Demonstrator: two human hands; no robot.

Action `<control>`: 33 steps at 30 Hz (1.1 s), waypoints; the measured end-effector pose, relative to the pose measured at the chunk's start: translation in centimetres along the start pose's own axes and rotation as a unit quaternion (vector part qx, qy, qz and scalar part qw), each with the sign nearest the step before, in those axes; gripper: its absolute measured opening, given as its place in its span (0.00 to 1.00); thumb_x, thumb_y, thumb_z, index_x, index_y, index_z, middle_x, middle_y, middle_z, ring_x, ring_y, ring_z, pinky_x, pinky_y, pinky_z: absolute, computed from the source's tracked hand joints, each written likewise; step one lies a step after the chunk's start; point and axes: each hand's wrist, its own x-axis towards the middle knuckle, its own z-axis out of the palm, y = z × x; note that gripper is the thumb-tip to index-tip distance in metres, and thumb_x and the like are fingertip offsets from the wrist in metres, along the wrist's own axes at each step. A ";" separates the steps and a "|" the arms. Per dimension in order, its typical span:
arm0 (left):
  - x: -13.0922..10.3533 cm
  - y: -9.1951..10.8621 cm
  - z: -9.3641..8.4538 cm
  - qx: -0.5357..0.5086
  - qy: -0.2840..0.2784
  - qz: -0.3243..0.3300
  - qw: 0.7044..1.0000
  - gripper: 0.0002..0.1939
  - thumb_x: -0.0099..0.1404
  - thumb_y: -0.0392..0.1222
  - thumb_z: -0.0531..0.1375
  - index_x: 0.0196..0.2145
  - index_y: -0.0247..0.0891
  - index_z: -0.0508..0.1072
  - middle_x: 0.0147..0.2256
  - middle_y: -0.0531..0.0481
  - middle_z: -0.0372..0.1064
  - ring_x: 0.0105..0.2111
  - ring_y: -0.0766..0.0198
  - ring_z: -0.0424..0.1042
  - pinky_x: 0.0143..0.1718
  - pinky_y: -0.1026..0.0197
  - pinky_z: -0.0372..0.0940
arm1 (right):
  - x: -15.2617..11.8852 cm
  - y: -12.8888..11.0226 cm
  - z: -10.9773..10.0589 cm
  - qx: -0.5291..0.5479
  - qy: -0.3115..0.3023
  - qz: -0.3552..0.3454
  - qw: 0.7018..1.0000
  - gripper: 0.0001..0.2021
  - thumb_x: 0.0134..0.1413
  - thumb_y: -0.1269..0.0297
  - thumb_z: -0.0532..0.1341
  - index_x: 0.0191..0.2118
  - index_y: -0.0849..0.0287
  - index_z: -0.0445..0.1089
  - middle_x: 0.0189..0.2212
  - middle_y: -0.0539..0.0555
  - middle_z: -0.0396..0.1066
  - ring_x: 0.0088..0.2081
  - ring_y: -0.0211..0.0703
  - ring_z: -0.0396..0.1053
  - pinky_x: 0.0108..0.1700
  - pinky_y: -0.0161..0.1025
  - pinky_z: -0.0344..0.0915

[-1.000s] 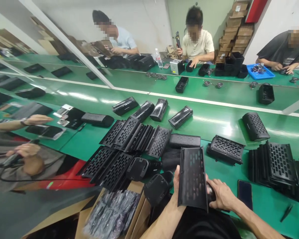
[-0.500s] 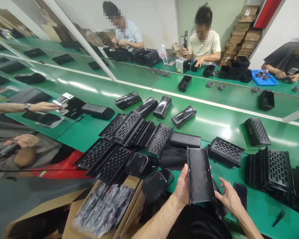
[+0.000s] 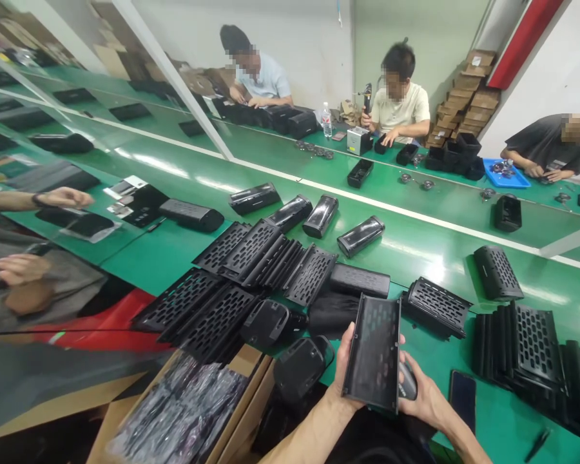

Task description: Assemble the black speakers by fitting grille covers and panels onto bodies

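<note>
My left hand (image 3: 344, 374) is closed around a black perforated grille panel (image 3: 373, 354), a curved cover with rails along both long edges. It is tilted upright in front of me, its hollow inner side towards me. My right hand (image 3: 423, 396) is closed on a dark grey, rounded housing (image 3: 408, 381) with small pale lettering. Most of that housing is hidden behind the panel's right edge and my fingers. Behind the panel lie a black cloth-like piece (image 3: 336, 314) and a fabric-covered speaker housing (image 3: 360, 279).
Stacked grille panels (image 3: 236, 309) lie to the left, more (image 3: 536, 348) to the right. A phone (image 3: 463, 399) rests by my right forearm. An open carton (image 3: 236, 412) holds plastic-wrapped parts. Glossy housings (image 3: 321, 216) sit on the green belt. Co-workers sit opposite; another person's hand (image 3: 65, 197) is at left.
My right hand has closed on the dark grey housing beside the panel. The panel has shifted slightly left and tilted. The co-worker's hand at left has lifted off the white-and-black piece.
</note>
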 end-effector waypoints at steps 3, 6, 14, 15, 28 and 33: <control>-0.2 0.2 0.1 0.014 0.005 0.022 1.000 0.46 0.66 0.75 0.50 0.56 0.27 0.75 0.46 0.34 0.79 0.38 0.50 0.79 0.41 0.52 0.70 | -0.8 -0.9 -4.0 0.128 0.014 0.007 0.992 0.52 0.44 0.49 0.72 0.73 0.60 0.55 0.61 0.64 0.72 0.60 0.64 0.71 0.62 0.54 0.65; -0.6 0.5 0.7 0.017 0.020 0.060 0.998 0.43 0.67 0.73 0.52 0.57 0.29 0.75 0.51 0.33 0.76 0.43 0.50 0.77 0.43 0.52 0.71 | -3.8 -2.5 -7.7 0.298 0.069 0.006 0.952 0.50 0.42 0.42 0.75 0.70 0.53 0.61 0.64 0.61 0.70 0.62 0.64 0.70 0.62 0.54 0.66; 1.1 -0.4 0.4 0.027 -0.016 0.071 0.997 0.40 0.71 0.68 0.52 0.59 0.27 0.74 0.53 0.33 0.77 0.45 0.50 0.78 0.47 0.51 0.72 | -10.8 -8.5 -8.4 0.587 0.084 0.126 0.795 0.34 0.51 0.32 0.65 0.53 0.54 0.79 0.39 0.62 0.84 0.42 0.68 0.82 0.47 0.59 0.78; 1.6 -0.7 0.0 0.034 -0.026 0.065 0.997 0.41 0.71 0.69 0.52 0.59 0.26 0.74 0.51 0.32 0.78 0.44 0.50 0.79 0.47 0.51 0.72 | -10.8 -9.6 -8.8 0.567 0.090 0.108 0.812 0.37 0.52 0.32 0.63 0.59 0.53 0.76 0.44 0.61 0.83 0.47 0.69 0.81 0.49 0.59 0.77; 6.7 -3.7 2.2 0.039 -0.153 0.042 0.987 0.41 0.65 0.66 0.63 0.62 0.28 0.73 0.57 0.34 0.75 0.63 0.41 0.68 0.69 0.44 0.55 | -8.2 -20.7 -13.1 -0.049 0.213 -0.108 0.970 0.43 0.63 0.42 0.58 0.77 0.47 0.43 0.76 0.53 0.46 0.75 0.59 0.45 0.74 0.61 0.45; 7.2 -3.5 3.9 0.050 -0.168 0.084 0.981 0.45 0.62 0.68 0.65 0.64 0.29 0.71 0.57 0.34 0.76 0.65 0.40 0.66 0.71 0.43 0.52 | -6.9 -20.7 -13.6 -0.125 0.191 -0.130 0.965 0.44 0.63 0.43 0.59 0.77 0.50 0.40 0.76 0.56 0.46 0.75 0.61 0.47 0.73 0.61 0.48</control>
